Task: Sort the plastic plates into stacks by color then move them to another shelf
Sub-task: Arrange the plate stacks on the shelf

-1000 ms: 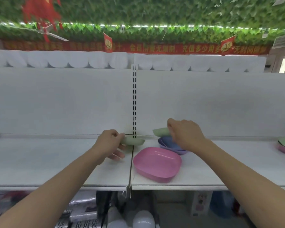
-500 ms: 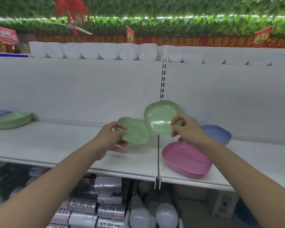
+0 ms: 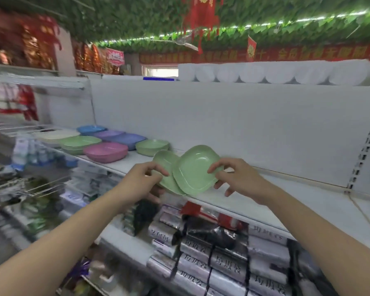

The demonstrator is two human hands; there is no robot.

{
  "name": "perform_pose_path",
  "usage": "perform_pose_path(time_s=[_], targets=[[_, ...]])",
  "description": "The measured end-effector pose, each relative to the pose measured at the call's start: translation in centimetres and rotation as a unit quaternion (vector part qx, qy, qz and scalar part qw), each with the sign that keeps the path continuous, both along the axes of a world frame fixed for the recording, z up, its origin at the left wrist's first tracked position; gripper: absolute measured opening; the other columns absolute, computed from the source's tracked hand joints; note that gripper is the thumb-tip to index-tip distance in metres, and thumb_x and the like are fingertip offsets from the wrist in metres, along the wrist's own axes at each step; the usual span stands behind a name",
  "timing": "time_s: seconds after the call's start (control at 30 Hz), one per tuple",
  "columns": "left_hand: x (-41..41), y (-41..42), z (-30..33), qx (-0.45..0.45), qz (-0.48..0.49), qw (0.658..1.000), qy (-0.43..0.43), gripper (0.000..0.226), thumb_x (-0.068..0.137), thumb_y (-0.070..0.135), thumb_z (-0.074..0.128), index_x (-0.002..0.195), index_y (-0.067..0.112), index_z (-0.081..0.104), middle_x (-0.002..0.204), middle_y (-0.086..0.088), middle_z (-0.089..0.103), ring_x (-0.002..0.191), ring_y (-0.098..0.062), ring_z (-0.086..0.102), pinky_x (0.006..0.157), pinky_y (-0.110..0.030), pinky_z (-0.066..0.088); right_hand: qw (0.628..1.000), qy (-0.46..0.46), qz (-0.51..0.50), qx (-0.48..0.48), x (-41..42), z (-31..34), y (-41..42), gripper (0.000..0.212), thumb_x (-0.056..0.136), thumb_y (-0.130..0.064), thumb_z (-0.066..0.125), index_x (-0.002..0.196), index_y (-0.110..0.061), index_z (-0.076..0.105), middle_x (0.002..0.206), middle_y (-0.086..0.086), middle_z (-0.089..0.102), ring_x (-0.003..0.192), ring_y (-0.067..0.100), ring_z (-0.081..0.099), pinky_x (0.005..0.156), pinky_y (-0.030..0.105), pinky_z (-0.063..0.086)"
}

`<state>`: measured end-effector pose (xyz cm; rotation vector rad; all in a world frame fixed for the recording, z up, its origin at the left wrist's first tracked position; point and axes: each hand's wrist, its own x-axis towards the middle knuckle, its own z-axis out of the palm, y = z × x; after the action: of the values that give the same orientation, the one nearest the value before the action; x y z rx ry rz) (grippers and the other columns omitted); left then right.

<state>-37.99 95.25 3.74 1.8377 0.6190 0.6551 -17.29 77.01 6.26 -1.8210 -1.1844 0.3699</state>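
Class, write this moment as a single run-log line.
left hand: holds green plate | right hand: holds second green plate, overlapping the first | both above the shelf | green stack at left

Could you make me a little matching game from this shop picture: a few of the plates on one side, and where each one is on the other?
Things:
1. front green plate
2. rear green plate
3. pink stack
4. blue plate

Places:
A. on the shelf, far back by the wall
B. pinched by the right hand
C. on the shelf, at its front edge
D. held by the left hand

Pairs: 1-B, 2-D, 3-C, 4-A
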Motion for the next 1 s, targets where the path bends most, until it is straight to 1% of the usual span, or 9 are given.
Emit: perform_pose_path(time_s=[0.17,0.33,0.43,0.5,0.6,0.73,0.8,0.9,1.0], targets=[[-10.3,10.0,0.3,0.014,0.067,0.998,0.009,0.018,0.1,0.005,0.053,0.106,0.012,0.069,0.092,-0.017,0.054,0.076,-0.028,0.073,0.062,-0.043,0.064,0.998,0.012,0.055,0.013,-7.7,-0.2,11.9,0.02,0.097,-0.008,0.055,0.099,-0.018,0.071,0.12,0.011,0.058,0.082,0.024,0.076,0.06,0.036,0.06],[-18.0,17.6,1.2,0.019,0.126,0.991,0.029,0.02,0.102,0.007,0.051,0.108,0.014,0.069,0.091,-0.015,0.052,0.082,-0.032,0.075,0.066,-0.044,0.064,0.996,0.018,0.082,0.017,-13.0,0.6,22.1,0.019,0.098,-0.005,0.054,0.104,-0.014,0.069,0.12,0.023,0.055,0.077,0.018,0.075,0.058,0.032,0.059],[-20.6,22.1,1.8,0.02,0.158,0.987,0.026,0.02,0.102,0.007,0.051,0.107,0.014,0.069,0.092,-0.016,0.054,0.085,-0.035,0.075,0.068,-0.049,0.064,0.997,0.022,0.075,0.024,-14.5,1.5,27.0,0.019,0.098,-0.006,0.054,0.108,-0.014,0.069,0.11,0.022,0.06,0.079,0.02,0.076,0.062,0.037,0.062],[-21.6,24.9,2.0,0.021,0.169,0.985,0.02,0.02,0.102,0.006,0.05,0.107,0.013,0.069,0.097,-0.019,0.056,0.083,-0.032,0.075,0.067,-0.048,0.064,0.997,0.022,0.075,0.029,-14.6,1.9,29.9,0.019,0.099,-0.008,0.055,0.109,-0.016,0.069,0.106,0.021,0.06,0.081,0.022,0.077,0.068,0.042,0.064],[-22.1,28.8,2.3,0.02,0.185,0.982,0.01,0.021,0.102,0.006,0.05,0.106,0.013,0.069,0.103,-0.023,0.06,0.073,-0.024,0.073,0.064,-0.043,0.064,0.997,0.018,0.067,0.036,-14.0,2.2,34.5,0.019,0.098,-0.01,0.059,0.111,-0.018,0.07,0.102,0.021,0.06,0.08,0.026,0.078,0.072,0.05,0.064],[-22.0,34.7,2.7,0.028,0.215,0.976,0.007,0.021,0.103,0.004,0.049,0.106,0.012,0.068,0.104,-0.028,0.064,0.064,-0.021,0.073,0.059,-0.037,0.063,0.998,0.014,0.05,0.046,-12.9,2.2,41.0,0.021,0.097,-0.008,0.058,0.112,-0.016,0.068,0.093,0.012,0.062,0.076,0.028,0.077,0.065,0.044,0.063],[-22.0,37.7,3.0,0.028,0.23,0.973,0.012,0.021,0.103,0.005,0.049,0.106,0.012,0.069,0.111,-0.028,0.062,0.072,-0.026,0.074,0.058,-0.036,0.062,0.998,0.004,0.037,0.041,-12.5,2.2,44.2,0.021,0.096,-0.006,0.057,0.111,-0.015,0.068,0.088,0.012,0.064,0.07,0.027,0.076,0.056,0.037,0.061],[-21.7,42.1,3.6,0.025,0.239,0.971,0.009,0.022,0.103,0.005,0.048,0.106,0.012,0.069,0.117,-0.029,0.06,0.082,-0.032,0.075,0.059,-0.038,0.062,0.999,0.024,0.036,0.026,-11.8,2.1,48.9,0.02,0.096,-0.003,0.055,0.112,-0.011,0.064,0.081,0.014,0.068,0.055,0.013,0.071,0.044,0.027,0.052],[-20.9,45.7,3.9,0.017,0.24,0.971,-0.003,0.023,0.103,0.004,0.047,0.108,0.01,0.068,0.116,-0.03,0.063,0.08,-0.03,0.075,0.057,-0.037,0.062,0.998,0.038,0.036,0.019,-12.1,1.8,52.2,0.018,0.096,-0.005,0.057,0.112,-0.011,0.062,0.082,0.015,0.067,0.065,0.019,0.072,0.045,0.03,0.053]])
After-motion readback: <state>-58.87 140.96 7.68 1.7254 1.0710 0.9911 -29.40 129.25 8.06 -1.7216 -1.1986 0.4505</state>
